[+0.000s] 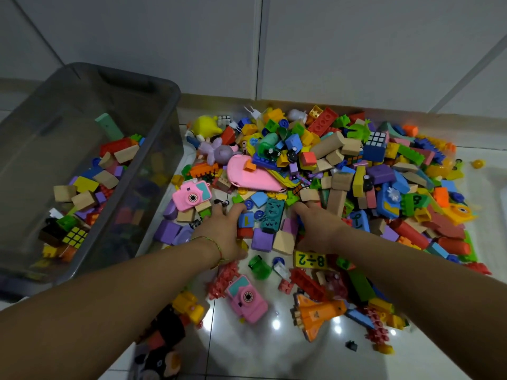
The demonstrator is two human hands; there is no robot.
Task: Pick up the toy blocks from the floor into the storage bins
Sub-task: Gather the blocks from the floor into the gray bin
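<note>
Fingers (238,209) held close together and laid flat on blocks mid-frame, left hand (223,231) and right hand (318,229) flank a teal block (273,215) in the big toy block pile (384,171) sprawling centre to right, grey storage bin (68,111) upper left part-filled, pink toy camera (247,297) lower centre.

- Glossy white tiled floor (247,349).
- Grey translucent storage bin (153,160) on its left side.
- Heap of toy blocks (343,165) along the floor's far edge.
- Pink toy camera (247,298) and orange shuttle (315,314) on the nearer tiles.
</note>
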